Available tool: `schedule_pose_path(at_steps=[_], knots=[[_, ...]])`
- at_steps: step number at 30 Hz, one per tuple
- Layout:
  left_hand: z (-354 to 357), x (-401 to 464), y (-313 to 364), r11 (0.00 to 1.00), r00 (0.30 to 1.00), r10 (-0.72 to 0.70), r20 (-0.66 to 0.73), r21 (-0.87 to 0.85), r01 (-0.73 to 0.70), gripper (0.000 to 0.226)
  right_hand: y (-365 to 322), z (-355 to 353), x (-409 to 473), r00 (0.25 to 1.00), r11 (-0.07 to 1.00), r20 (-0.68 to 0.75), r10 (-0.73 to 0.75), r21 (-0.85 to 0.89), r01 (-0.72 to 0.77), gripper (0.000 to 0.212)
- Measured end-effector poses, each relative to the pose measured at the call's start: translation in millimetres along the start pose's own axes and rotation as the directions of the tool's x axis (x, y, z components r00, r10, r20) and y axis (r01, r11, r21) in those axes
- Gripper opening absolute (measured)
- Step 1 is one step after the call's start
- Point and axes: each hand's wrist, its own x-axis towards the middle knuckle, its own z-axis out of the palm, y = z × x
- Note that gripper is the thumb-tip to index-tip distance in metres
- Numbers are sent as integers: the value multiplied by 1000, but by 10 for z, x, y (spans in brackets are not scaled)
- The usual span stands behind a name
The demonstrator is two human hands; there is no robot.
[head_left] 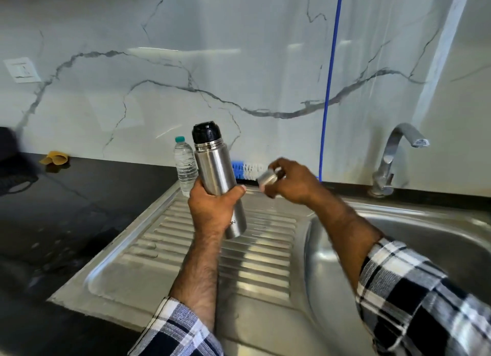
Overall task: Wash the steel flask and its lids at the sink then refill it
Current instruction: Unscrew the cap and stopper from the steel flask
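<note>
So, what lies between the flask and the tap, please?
In the head view, between the flask and the tap lies the right hand holding the steel cap, with a bottle brush behind.

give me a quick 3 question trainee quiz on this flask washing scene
1. True or false: the black inner lid is still on the steel flask.
2. Which hand holds the steel cap? A left hand B right hand
3. Fill in: behind the flask stands a plastic water ____.

Key: 1 true; 2 B; 3 bottle
</note>
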Motion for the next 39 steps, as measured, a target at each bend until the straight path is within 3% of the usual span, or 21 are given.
schedule_pose_path(at_steps=[3, 7, 14, 17, 21, 24, 27, 30, 33, 36, 39], knots=[[20, 24, -27, 1000, 1000, 28, -13, 12, -27, 77, 183, 298, 3, 997, 981, 77, -12, -192, 26, 48], [43, 5, -35, 995, 998, 65, 8, 71, -65, 69, 192, 467, 71, 984, 901, 172, 49, -432, 30, 62], [77, -37, -65, 988, 993, 107, 39, 110, -111, 66, 219, 527, 100, 969, 874, 219, 117, -487, 4, 88], [93, -46, -67, 989, 993, 109, 53, 94, -114, 66, 252, 313, -25, 983, 907, 172, 62, -421, 16, 92], [153, -174, -21, 993, 985, 109, 137, 32, -115, 58, 269, -321, -344, 994, 969, -100, -49, -248, 23, 40], [290, -405, 29, 990, 956, 139, 258, -5, -143, 53, 242, -799, -682, 934, 996, -348, -81, 7, 89, 17], [476, -701, 77, 984, 901, 171, 398, -27, -175, 54, 104, -1031, -949, 888, 960, -443, -123, 174, 219, 18], [607, -872, 30, 970, 831, 215, 513, -15, -242, 57, -85, -1065, -1070, 896, 936, -393, -208, 185, 298, 39], [662, -923, 17, 954, 781, 238, 578, 11, -299, 61, -169, -1064, -1108, 882, 958, -378, -280, -55, 281, 54], [639, -958, 66, 934, 763, 262, 591, 44, -355, 60, -187, -1045, -1124, 824, 913, -455, -338, -370, 170, 55], [610, -989, 115, 931, 736, 265, 623, 35, -364, 57, -183, -1018, -1109, 796, 890, -511, -326, -451, 75, 60]])
